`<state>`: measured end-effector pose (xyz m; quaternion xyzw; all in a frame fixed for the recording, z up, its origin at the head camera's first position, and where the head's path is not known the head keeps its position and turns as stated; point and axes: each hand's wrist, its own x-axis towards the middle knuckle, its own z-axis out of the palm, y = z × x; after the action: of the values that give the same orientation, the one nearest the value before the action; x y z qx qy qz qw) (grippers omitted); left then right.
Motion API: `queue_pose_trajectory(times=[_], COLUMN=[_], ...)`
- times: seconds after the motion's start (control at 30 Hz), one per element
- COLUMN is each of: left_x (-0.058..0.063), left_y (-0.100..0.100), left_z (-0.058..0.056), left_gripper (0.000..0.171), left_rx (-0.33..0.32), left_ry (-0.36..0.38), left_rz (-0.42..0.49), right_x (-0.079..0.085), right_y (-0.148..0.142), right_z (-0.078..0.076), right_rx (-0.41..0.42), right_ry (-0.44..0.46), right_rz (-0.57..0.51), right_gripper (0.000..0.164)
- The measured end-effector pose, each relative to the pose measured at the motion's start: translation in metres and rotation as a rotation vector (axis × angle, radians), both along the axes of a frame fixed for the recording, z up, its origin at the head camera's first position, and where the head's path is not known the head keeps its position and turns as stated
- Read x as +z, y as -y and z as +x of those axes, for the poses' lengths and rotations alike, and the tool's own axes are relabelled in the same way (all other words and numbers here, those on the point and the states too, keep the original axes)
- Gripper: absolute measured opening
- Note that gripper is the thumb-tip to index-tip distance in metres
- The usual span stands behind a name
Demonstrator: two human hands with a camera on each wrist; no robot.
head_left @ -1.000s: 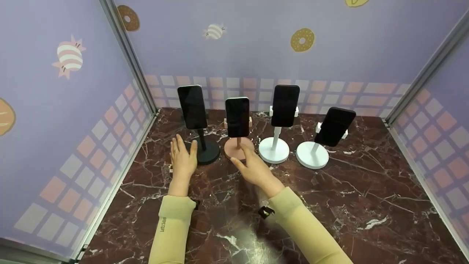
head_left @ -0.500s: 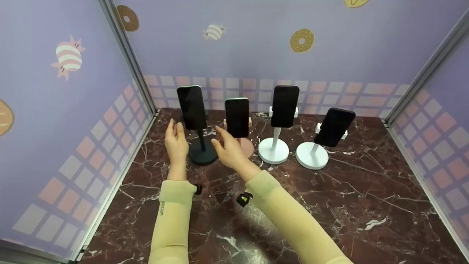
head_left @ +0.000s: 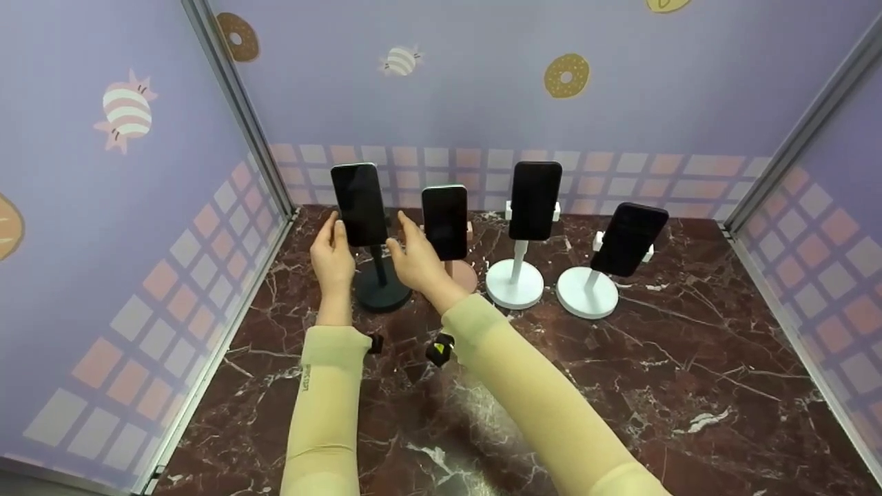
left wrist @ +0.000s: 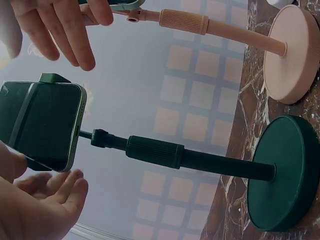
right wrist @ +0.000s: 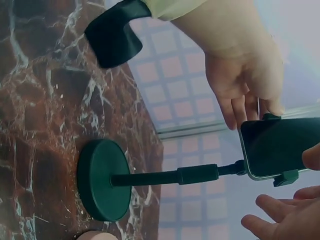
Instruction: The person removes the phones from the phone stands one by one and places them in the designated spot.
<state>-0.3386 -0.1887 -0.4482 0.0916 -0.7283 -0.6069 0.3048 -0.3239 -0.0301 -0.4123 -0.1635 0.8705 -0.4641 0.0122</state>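
Note:
A smartphone (head_left: 360, 203) with a dark screen stands upright in the clamp of a black phone stand (head_left: 383, 295). My left hand (head_left: 333, 262) is at the phone's left side, and its thumb (left wrist: 18, 165) is right at the clamp arm in the left wrist view. Its other fingers reach behind the phone, extended and slightly bent. On the opposite side my right hand (head_left: 418, 262) faces the phone with extended fingers, a gap between them and the clamp (left wrist: 54, 78). The black stand's ribbed collar (left wrist: 154, 152) and jointed neck show beneath the phone.
Right of the black stand are a pink phone stand (head_left: 463, 275), a taller white phone stand (head_left: 515, 284) and a shorter white phone stand (head_left: 587, 293), each holding a phone. The right forearm passes in front of the pink stand. Patterned panels (head_left: 441, 103) enclose the marble table (head_left: 661, 413).
My right hand has moved left and up from the pink stand's base to beside the black stand's phone. My left hand has risen alongside that phone. The phones and stands hold their places.

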Motion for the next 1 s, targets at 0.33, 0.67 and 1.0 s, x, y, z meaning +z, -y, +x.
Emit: queue_pose_trajectory(times=[0.33, 0.67, 1.0], left_x=[0.004, -0.003, -0.008], left_y=[0.0, -0.004, -0.003], left_z=[-0.003, 0.006, 0.015], left_gripper=[0.036, 0.03, 0.03], left_rx=[-0.002, -0.017, -0.022], left_ry=[-0.019, -0.143, -0.163], left_rz=[0.033, 0.082, 0.104], right_x=[0.0, -0.007, -0.007], right_y=[0.005, 0.012, 0.013], right_z=[-0.012, -0.009, -0.007], right_rx=[0.01, -0.135, -0.135], right_ry=[-0.012, -0.126, -0.133], right_rz=[-0.1, -0.184, -0.215], right_gripper=[0.054, 0.042, 0.032])
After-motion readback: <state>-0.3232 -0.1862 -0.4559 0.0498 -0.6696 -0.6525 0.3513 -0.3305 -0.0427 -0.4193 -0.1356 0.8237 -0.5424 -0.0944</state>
